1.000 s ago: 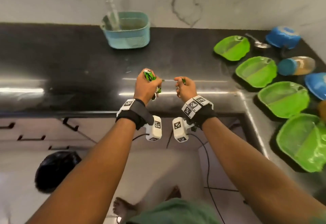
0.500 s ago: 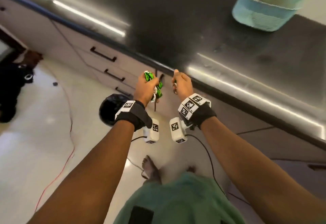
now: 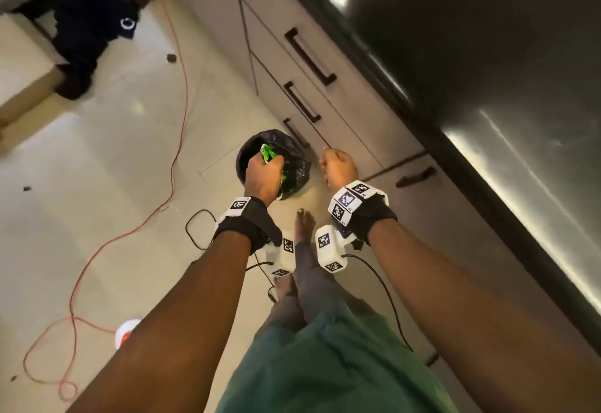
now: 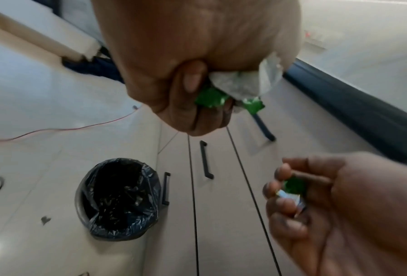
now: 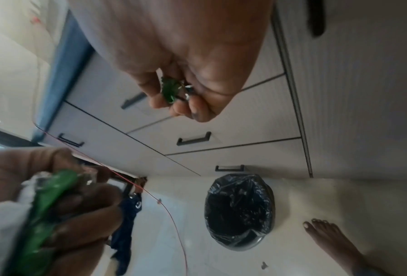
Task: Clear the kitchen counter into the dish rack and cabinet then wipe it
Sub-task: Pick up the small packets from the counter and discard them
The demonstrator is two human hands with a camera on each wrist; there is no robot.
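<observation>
Currently both hands are off the counter and over the floor, each carrying litter.

Nearest, the left hand (image 3: 262, 176) is a tight fist around a crumpled green wrapper (image 4: 231, 93) with white paper or film bunched in it; green foil sticks out past the fingers. In the head view it sits at 12 o'clock over the mouth of the bin. The right hand (image 3: 338, 168) is at 3 o'clock from the left, loosely curled, pinching a small green and silver foil scrap (image 4: 292, 190) between thumb and fingertips (image 4: 280, 173).

Below and beyond them, the round waste bin (image 4: 117, 199) stands on the pale tiled floor just beside the drawer fronts (image 3: 328, 103). Its black liner is thin, glossy and creased, folded over the rim.

Risks, as judged:
1. The right hand appears offset toward the drawers, not over the bin. Released there, the scrap would probably land on the floor.
2. Foil and film are light and springy; dropped from height they may drift or uncurl and catch on the rim.
3. A red cable (image 3: 177, 94) trails across the floor at 9 o'clock and dark cords lie by the bare foot (image 3: 304, 220): a trip hazard.

Farthest, the dark polished counter (image 3: 487, 38) runs along 2 o'clock, with nothing standing on the stretch in view; wiping seems outstanding.
</observation>
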